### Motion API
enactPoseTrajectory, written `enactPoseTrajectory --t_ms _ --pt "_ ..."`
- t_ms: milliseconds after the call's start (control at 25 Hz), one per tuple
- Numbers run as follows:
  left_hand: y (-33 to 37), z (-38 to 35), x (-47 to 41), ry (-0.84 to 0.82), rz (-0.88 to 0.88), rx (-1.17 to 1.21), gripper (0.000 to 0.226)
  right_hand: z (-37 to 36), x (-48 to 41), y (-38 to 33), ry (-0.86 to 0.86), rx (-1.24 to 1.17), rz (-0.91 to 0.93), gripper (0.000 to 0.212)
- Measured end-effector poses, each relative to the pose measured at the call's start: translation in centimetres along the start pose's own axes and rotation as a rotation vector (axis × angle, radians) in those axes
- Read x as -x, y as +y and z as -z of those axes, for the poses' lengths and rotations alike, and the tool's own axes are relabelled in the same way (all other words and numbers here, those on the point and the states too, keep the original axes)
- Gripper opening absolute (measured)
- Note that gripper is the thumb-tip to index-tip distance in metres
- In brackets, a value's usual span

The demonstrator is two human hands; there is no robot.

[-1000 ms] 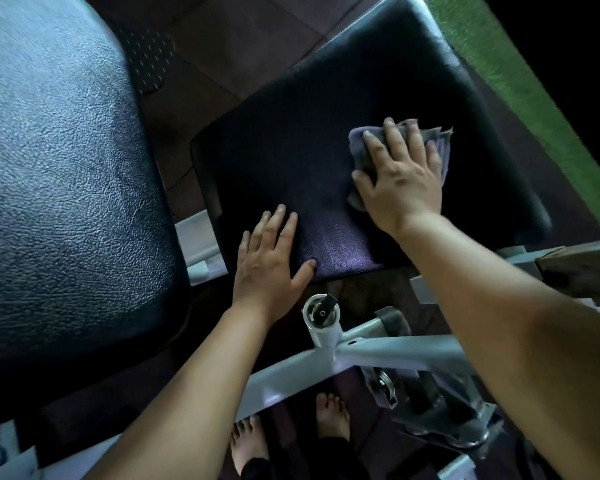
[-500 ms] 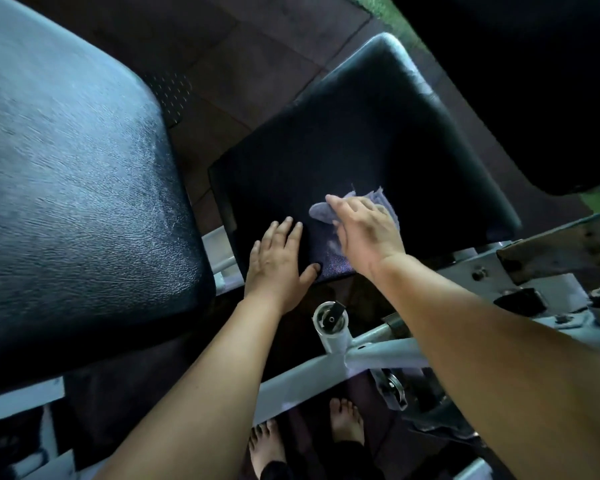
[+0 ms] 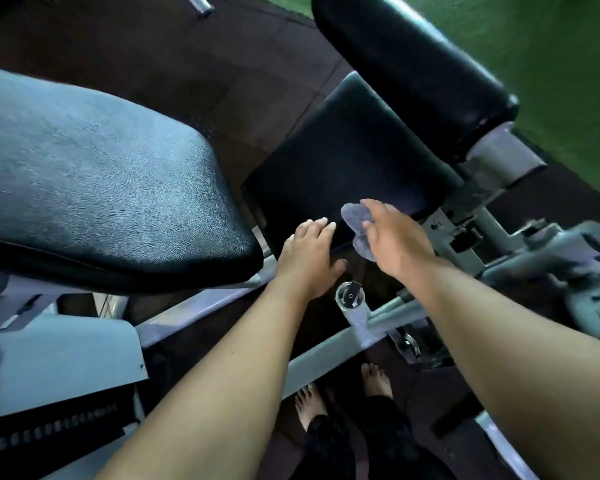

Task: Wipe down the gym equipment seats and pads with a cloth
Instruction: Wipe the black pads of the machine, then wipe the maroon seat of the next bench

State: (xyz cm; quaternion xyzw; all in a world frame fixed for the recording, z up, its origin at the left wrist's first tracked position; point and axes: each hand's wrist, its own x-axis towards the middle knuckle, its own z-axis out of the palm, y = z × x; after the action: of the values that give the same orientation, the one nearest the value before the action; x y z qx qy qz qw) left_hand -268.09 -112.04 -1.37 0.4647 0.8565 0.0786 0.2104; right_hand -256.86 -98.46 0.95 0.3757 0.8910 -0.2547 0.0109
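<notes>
A black seat pad (image 3: 347, 157) is lying at the centre of the frame, its long axis running from about 7 o'clock to 1 o'clock, with the near edge facing the person. The right hand (image 3: 394, 242) is pressing a crumpled grey cloth (image 3: 355, 220) onto the near edge of this pad, just to the 5 o'clock side of the pad's middle. The right fingers are lying loosely curled over the cloth, holding it under the palm, and folds of the cloth are sticking out toward 9 o'clock from under the hand. The left hand (image 3: 307, 258) is resting on the same near edge, just beside the cloth at its 8 o'clock side but not touching it. The left fingers (image 3: 321, 225) are lying together and nearly flat on the pad, holding nothing, with the thumb spreading toward 3 o'clock.

A larger black backrest pad (image 3: 94, 188) is filling the 9 o'clock side of the frame, its narrow end pointing toward the hands. A black roller pad (image 3: 409, 64) is sitting at 1 o'clock beyond the seat pad, its long axis running from 11 o'clock to 4 o'clock. A grey metal frame bar (image 3: 326, 362) is crossing below the wrists, with a round adjustment knob (image 3: 350, 296) standing just at 6 o'clock of the hands. Two bare feet (image 3: 376, 379) are standing on the dark floor at 6 o'clock.
</notes>
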Motion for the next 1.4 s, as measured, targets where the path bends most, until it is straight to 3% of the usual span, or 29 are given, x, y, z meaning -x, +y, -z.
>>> enactPoseTrajectory --t_ms 520,600,880,1200,1400 --pt "8.7 5.5 13.3 0.053 -0.1 -0.108 0.075 7.9 16.7 0.4 0.066 0.073 -0.037 0.046" --pt "9.9 5.4 15.2 0.059 -0.114 -0.124 0.074 9.2 19.2 0.6 0.101 -0.042 -0.055 0.046" --pt "12.3 5.0 21.0 0.029 -0.227 -0.17 0.074 10.5 26.9 0.2 0.225 -0.101 -0.046 0.04" --pt "14.3 5.9 26.5 0.012 -0.523 -0.254 0.073 11.2 38.3 0.1 0.387 -0.179 -0.251 0.044" --pt "22.5 4.4 30.6 -0.037 -0.779 -0.297 0.072 12.9 48.3 3.3 0.543 -0.222 -0.433 0.045"
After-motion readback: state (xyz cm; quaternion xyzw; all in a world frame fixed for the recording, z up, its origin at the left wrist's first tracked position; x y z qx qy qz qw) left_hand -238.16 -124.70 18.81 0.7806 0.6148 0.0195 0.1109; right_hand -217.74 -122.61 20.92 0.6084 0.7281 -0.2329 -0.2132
